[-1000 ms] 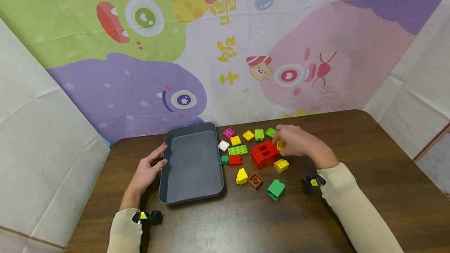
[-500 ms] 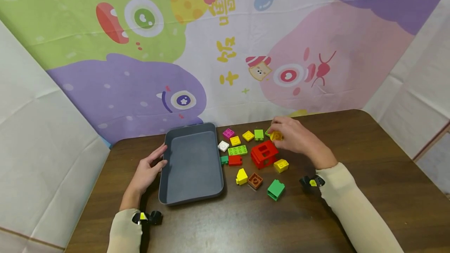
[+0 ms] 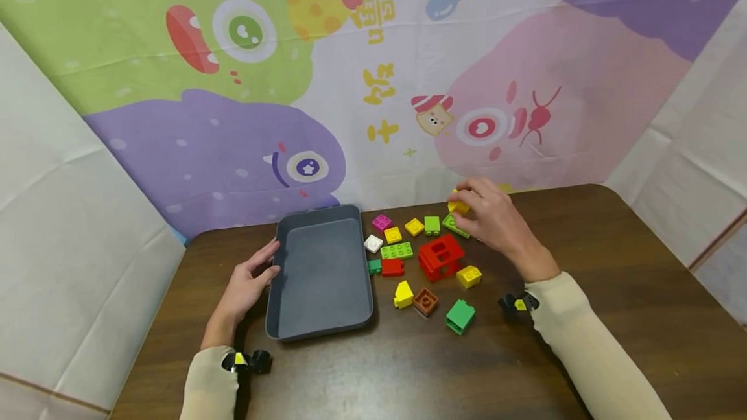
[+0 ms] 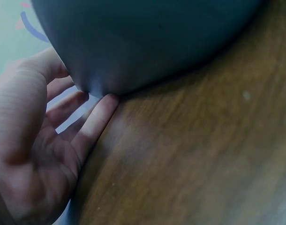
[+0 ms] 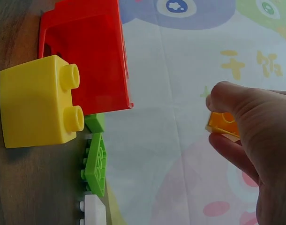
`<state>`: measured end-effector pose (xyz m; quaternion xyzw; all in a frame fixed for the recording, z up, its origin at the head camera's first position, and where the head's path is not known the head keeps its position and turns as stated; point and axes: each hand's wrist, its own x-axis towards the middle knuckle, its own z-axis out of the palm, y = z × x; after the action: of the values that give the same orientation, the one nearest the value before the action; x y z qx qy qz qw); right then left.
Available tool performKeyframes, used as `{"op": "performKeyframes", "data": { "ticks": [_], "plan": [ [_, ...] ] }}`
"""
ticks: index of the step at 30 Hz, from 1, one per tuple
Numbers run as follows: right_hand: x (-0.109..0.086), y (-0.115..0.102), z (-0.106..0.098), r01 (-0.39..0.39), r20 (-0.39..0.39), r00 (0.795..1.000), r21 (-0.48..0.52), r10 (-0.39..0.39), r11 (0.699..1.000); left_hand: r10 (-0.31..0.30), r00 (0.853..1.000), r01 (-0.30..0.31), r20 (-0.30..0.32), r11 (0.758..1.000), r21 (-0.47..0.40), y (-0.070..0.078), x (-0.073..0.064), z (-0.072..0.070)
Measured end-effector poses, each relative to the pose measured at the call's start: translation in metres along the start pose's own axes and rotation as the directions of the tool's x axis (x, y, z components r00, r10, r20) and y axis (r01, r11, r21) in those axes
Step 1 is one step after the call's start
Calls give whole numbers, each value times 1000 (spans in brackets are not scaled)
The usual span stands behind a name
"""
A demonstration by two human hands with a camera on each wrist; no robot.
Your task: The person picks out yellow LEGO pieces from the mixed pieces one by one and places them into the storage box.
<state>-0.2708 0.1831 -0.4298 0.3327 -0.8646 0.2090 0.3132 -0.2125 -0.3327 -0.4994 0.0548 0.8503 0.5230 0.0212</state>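
My left hand [image 3: 248, 281] touches the left side of a dark grey tray [image 3: 320, 329], its fingers fairly straight against the outer wall. In the left wrist view, fingertips [image 4: 105, 105] meet the underside of the tray's edge. My right hand [image 3: 491, 218] pinches a yellow building brick [image 3: 458, 203] between thumb and fingers, held up off the table near the back edge; the right wrist view shows the brick's [image 5: 223, 123] hollow side. Below that hand lies a light green brick [image 3: 455, 225]. A red window-frame block [image 3: 440, 256] stands just in front.
Several loose bricks lie right of the tray, among them a magenta brick [image 3: 382, 222], a white brick [image 3: 373, 244], a brown brick [image 3: 425, 302] and a green block [image 3: 460, 316]. A yellow brick [image 3: 469, 276] sits by the red block. A printed cloth [image 3: 373, 167] hangs behind.
My right hand has lifted the yellow brick from beside the red block up and back, slightly left, uncovering the light green brick. The left hand and tray have stayed in place.
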Motion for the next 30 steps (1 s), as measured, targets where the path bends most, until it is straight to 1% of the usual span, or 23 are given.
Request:
{"op": "performKeyframes", "data": {
  "ticks": [2,4,8,14,16,20,21,23,25,26,28,30],
  "plan": [
    [0,1,1,9,-30,999,-5,-9,1000,-3,1000,3,0,1000,3,1,0,0],
    [0,1,1,9,-41,999,-7,-10,1000,-5,1000,5,0,1000,8,0,0,-1],
    [0,1,1,1,-26,1000,-9,-1,1000,3,1000,-3,-1,1000,16,-1,2,-1],
    [-2,0,7,-1,-6,1000,1,1,1000,16,1000,-16,-4,1000,0,-2,1,0],
    [-2,0,9,-1,-1,1000,5,1,1000,30,1000,-30,-7,999,-11,-6,2,0],
    [-2,0,12,5,-2,1000,8,-5,1000,88,996,-89,-29,996,-12,-23,6,-2],
    [-1,-1,13,6,-2,1000,10,-6,1000,94,995,-94,-37,995,-11,-28,7,-2],
    [-1,-1,13,5,-6,1000,12,-5,1000,97,995,-97,-31,995,0,-29,8,-3],
    [0,-2,13,7,-6,1000,13,-7,1000,74,997,-75,-17,997,-14,-25,7,-3],
    [0,-2,13,9,-4,1000,13,-9,1000,56,998,-57,-21,998,-8,-22,6,-3],
    [2,-3,13,14,1,1000,11,-14,1000,23,1000,-23,2,1000,2,-13,4,-2],
    [5,-4,12,21,8,1000,7,-21,1000,0,1000,0,0,1000,4,-7,2,-1]
  ]
}}
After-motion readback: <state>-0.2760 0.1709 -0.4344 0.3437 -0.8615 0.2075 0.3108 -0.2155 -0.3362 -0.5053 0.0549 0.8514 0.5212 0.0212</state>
